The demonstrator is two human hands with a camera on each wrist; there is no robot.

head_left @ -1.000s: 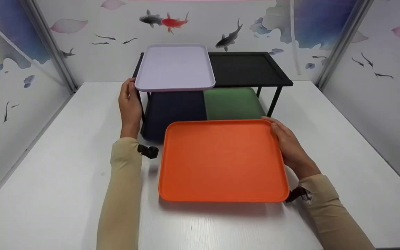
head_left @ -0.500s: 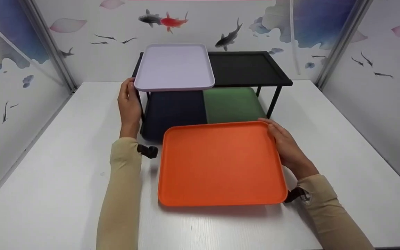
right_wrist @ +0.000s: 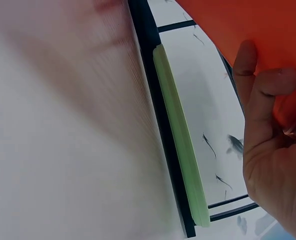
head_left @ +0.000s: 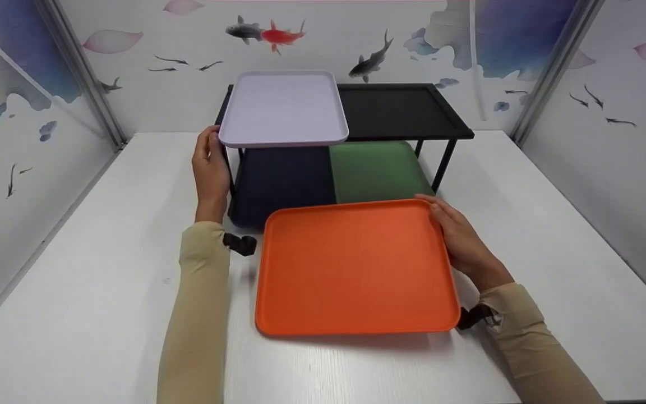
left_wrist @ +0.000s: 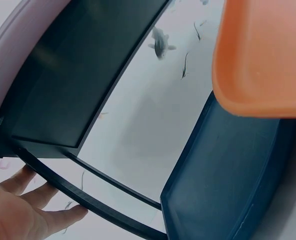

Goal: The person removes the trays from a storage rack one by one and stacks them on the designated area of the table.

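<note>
Right hand (head_left: 460,238) grips the orange tray (head_left: 356,269) by its right rim, near the far corner; the right wrist view shows bent fingers (right_wrist: 262,100) against the tray, while the thumb's place cannot be made out there. Over the last second this grip has drawn slightly toward the person and leftward, bringing the tray with it; the tray's far edge now slants, higher at the grip's end. That suggests the tray is still being moved, mainly by this one hand, and is not yet settled.

Beneath the grip spreads the white table (head_left: 104,308), with the tray's shadow along its near side. Beyond the grip, mostly to its left, stands the black stand (head_left: 396,109). From the grip the orange tray reaches leftward and back toward the person, in front of the stand. Well beyond and left, the lavender tray (head_left: 284,109) rests on the stand's top. Below that top, the navy tray (head_left: 284,179) lies left of the grip and the green tray (head_left: 379,171) just beyond it, slightly left. Well left of the grip, the left hand (head_left: 211,174) has barely moved; its fingers, loosely straight, touch the stand's leg (left_wrist: 87,198).
</note>
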